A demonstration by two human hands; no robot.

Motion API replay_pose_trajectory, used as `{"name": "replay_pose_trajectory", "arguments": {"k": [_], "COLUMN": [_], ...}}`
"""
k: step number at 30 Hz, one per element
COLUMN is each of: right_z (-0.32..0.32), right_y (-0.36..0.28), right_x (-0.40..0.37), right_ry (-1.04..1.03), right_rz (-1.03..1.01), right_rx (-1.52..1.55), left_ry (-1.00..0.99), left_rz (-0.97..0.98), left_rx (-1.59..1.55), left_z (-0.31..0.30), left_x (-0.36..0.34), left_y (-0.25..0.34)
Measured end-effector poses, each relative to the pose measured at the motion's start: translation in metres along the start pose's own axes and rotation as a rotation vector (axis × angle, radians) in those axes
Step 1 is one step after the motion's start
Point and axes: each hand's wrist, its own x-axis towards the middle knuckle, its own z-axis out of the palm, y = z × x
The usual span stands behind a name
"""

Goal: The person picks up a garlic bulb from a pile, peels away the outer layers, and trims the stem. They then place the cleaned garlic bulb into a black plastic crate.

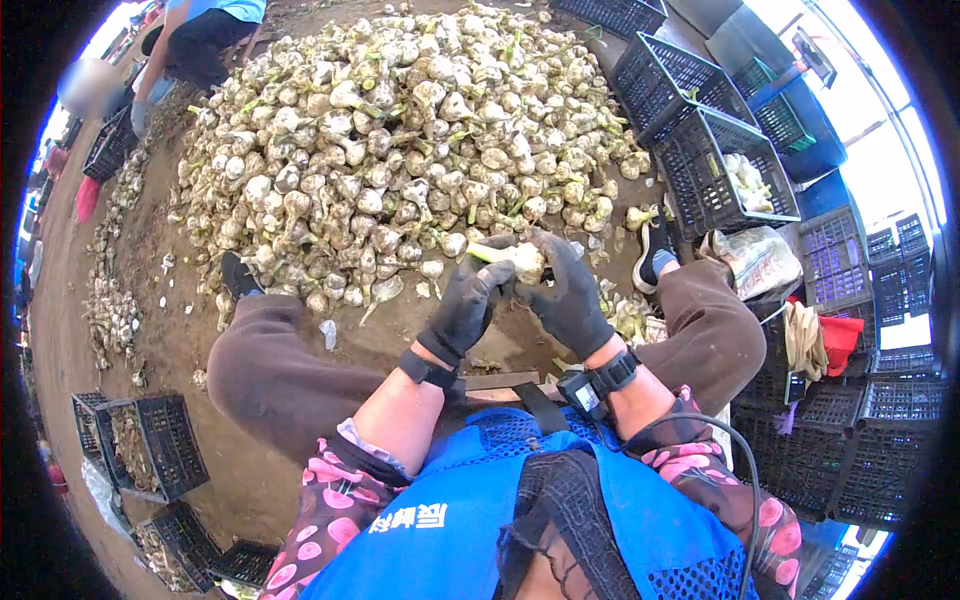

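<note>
Both of my hands wear dark gloves and meet in front of me, over the ground between my knees. Between them is a garlic bulb [526, 262] with a pale green stem pointing left. My left hand [472, 302] has its fingers closed around the stem side. On the other side, my right hand [566, 300] curls its fingers and thumb about the bulb. Just beyond my hands rises a large heap of garlic bulbs [400, 150], many soiled and with short stems.
Black plastic crates [720, 170] stand at the right, one with white peeled garlic [748, 183] inside. A sack [755, 262] lies by my right knee. More crates [160, 445] stand at the lower left. Another person [200, 45] bends at the upper left beside the heap.
</note>
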Motion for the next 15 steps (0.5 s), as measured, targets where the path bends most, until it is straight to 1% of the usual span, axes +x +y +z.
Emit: {"name": "replay_pose_trajectory", "arguments": {"k": [1,3,4,6,7,10,11,13,14,15], "right_z": [-0.001,-0.002,-0.002,0.0,0.0,0.002,0.003,0.003,0.003,0.004], "right_y": [0.0,0.004,0.005,0.006,0.006,0.007,0.006,0.005,0.007,0.012], "right_x": [0.0,0.0,0.0,0.0,0.0,-0.001,-0.001,-0.002,-0.003,-0.004], "right_ry": [0.014,0.017,0.016,0.017,0.023,0.032,0.031,0.044,0.043,0.004], "right_rz": [0.007,-0.027,-0.059,-0.095,-0.133,-0.113,-0.116,-0.077,-0.077,0.095], "right_rx": [-0.001,-0.054,-0.105,-0.103,-0.103,-0.113,-0.112,-0.08,-0.081,0.12], "left_ry": [-0.002,-0.033,-0.03,0.024,0.024,0.054,0.041,0.03,0.025,0.02], "left_rz": [0.0,0.043,0.041,-0.009,-0.01,-0.003,0.014,0.031,0.013,-0.005], "left_rx": [0.0,0.156,0.156,0.152,0.152,0.18,0.133,0.086,-0.006,-0.099], "left_z": [0.002,0.007,0.009,0.013,0.011,-0.001,-0.005,-0.004,-0.004,-0.001], "left_x": [0.0,-0.001,-0.002,-0.003,-0.002,0.004,0.006,0.005,0.005,0.003], "left_y": [0.001,0.005,0.01,0.018,0.014,-0.006,-0.012,-0.01,-0.009,-0.006]}}
